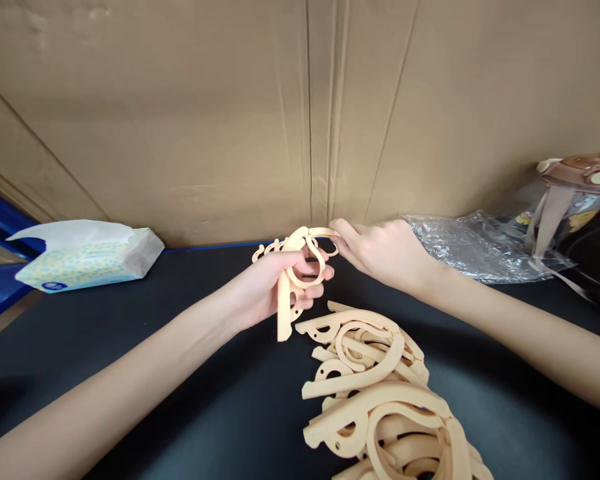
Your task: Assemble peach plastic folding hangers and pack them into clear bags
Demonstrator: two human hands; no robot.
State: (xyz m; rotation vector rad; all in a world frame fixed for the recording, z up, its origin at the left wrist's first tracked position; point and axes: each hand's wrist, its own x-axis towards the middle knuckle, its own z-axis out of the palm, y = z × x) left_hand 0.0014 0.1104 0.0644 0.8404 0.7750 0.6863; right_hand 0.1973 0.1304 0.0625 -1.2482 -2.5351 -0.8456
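Note:
My left hand point(275, 283) is closed round a tan, curved flat piece point(284, 313) with a ring-shaped loop, held upright above the black table point(145, 347). My right hand point(380, 250) pinches the thin top arc of the same piece point(320, 233) between thumb and fingers. Just below and to the right of both hands lies a pile of several matching tan curved pieces point(375, 387), stretching toward the near edge.
A large cardboard sheet point(230, 113) stands as a wall behind the table. A soft pack of tissues point(87, 257) lies at the left. Crumpled clear plastic point(475, 243) and a brown-lidded cup with a strap point(575, 190) sit at the right.

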